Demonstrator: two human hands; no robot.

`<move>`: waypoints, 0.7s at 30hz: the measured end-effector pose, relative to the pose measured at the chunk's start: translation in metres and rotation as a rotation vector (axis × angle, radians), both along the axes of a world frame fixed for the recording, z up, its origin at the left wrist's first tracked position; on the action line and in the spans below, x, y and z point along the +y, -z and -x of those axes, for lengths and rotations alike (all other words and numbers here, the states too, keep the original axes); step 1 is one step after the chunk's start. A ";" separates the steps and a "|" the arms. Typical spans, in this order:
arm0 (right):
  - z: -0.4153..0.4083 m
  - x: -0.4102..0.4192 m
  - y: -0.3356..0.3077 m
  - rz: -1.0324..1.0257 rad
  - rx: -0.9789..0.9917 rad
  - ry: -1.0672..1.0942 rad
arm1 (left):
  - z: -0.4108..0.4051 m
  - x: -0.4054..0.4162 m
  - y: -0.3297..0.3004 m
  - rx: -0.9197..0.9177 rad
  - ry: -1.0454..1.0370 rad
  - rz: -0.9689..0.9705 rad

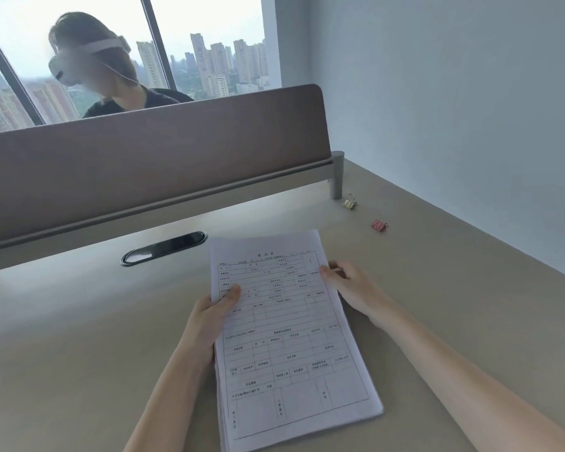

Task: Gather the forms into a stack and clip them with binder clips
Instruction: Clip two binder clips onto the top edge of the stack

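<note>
Forms gathered, held over the desk | your left hand and right hand pinch opposite edges | gold clip, red clip well apart, far right | risk: releasing one hand to reach lets sheets fan out.

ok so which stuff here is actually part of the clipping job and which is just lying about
Part of the job:
stack of forms, held by the left hand and right hand
gold binder clip
red binder clip

Just there:
black cable grommet in the desk
brown divider panel
person behind the panel
</note>
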State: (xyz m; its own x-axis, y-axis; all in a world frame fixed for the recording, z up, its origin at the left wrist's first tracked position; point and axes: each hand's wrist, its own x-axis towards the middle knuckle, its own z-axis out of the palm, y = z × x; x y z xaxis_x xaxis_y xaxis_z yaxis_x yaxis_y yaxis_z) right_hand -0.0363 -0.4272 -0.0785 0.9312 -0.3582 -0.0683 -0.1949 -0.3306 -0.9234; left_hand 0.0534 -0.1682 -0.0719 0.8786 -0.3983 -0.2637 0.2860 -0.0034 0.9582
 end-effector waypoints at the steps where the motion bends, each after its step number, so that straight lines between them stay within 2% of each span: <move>1: -0.004 -0.008 0.000 0.006 -0.008 0.039 | -0.002 -0.004 0.001 -0.018 0.010 -0.011; 4: -0.018 -0.032 0.001 0.027 -0.078 0.185 | -0.007 -0.017 0.002 -0.051 0.027 -0.039; 8: -0.035 -0.065 -0.004 0.267 -0.118 0.500 | -0.015 -0.037 0.003 -0.081 0.064 -0.095; 12: -0.054 -0.103 0.003 0.438 -0.091 0.695 | -0.019 -0.050 0.008 -0.121 0.109 -0.159; 17: -0.074 -0.139 0.017 0.437 0.100 0.749 | -0.023 -0.049 0.011 -0.114 0.121 -0.154; 21: -0.091 -0.152 0.025 0.407 0.101 0.731 | -0.022 -0.049 0.007 -0.061 0.125 -0.085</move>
State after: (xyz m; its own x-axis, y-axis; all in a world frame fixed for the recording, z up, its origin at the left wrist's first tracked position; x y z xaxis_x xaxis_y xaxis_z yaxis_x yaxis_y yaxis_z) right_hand 0.0542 -0.5788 -0.1036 0.4519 -0.8831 0.1263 -0.5647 -0.3927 -0.7259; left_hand 0.0757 -0.2175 -0.0793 0.8391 -0.4840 -0.2484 0.2192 -0.1170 0.9686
